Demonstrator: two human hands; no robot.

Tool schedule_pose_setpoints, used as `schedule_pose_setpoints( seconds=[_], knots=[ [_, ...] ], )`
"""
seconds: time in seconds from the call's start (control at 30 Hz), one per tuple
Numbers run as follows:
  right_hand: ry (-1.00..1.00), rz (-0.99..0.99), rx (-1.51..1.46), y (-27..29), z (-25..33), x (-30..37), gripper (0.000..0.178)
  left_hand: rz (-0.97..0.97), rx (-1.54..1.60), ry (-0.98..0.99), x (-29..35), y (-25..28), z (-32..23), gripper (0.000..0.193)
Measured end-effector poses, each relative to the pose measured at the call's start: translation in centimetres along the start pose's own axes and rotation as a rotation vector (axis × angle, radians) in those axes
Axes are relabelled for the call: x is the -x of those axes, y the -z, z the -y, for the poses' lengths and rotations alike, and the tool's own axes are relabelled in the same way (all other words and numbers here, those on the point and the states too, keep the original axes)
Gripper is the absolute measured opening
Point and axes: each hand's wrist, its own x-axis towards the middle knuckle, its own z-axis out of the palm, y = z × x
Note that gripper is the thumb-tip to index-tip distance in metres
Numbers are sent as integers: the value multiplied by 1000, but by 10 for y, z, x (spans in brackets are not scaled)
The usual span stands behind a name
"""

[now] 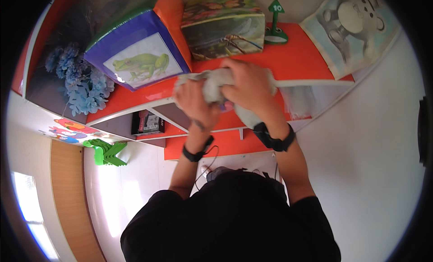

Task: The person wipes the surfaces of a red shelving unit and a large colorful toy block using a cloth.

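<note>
- Both hands are on the soft grey cloth (212,88), fingers curled in, not spread. A bit blurry, so can't tell exactly how tight.
- L hand (195,98) pinches the L end of the cloth, knuckles up.
- R hand (251,85) has the R part, w/ thumb and fingers bent over it. Hands are near each other, w/ cloth b/w them.
- Cloth is all bunched up at the front edge of the red shelf (300,65). A bit of it hangs down under the R hand.
- A small pink & purple bit (227,106) peeks out b/w the hands; can't tell what it is.
- Black band on each wrist: L band (194,156), R band (278,142).
- Behind the L hand, a big frog box (140,59), w/ blue, orange & green sides. It's tilted.
- Just R of that, a dragonfly box (223,32).
- Next, a little green arrow stand (276,25), upright.
- Far R, a bear pic (354,23) leans at the shelf's end.
- Far L, blue flowers (83,81) by the frog box.
- Down low, a black box (149,123) in a cubby, & a green stack (106,152) on the pale floor (140,171).
</note>
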Motion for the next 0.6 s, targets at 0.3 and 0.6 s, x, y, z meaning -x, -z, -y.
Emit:
schedule_pose_setpoints(
  seconds=[0.3,0.6],
  knots=[
    [-146,-240,-43,69,-76,24,34,114,147,30,1,-65,-99,52],
    [-240,-284,97,75,-63,31,36,328,369,-91,-7,-42,-82,56]
  ],
)
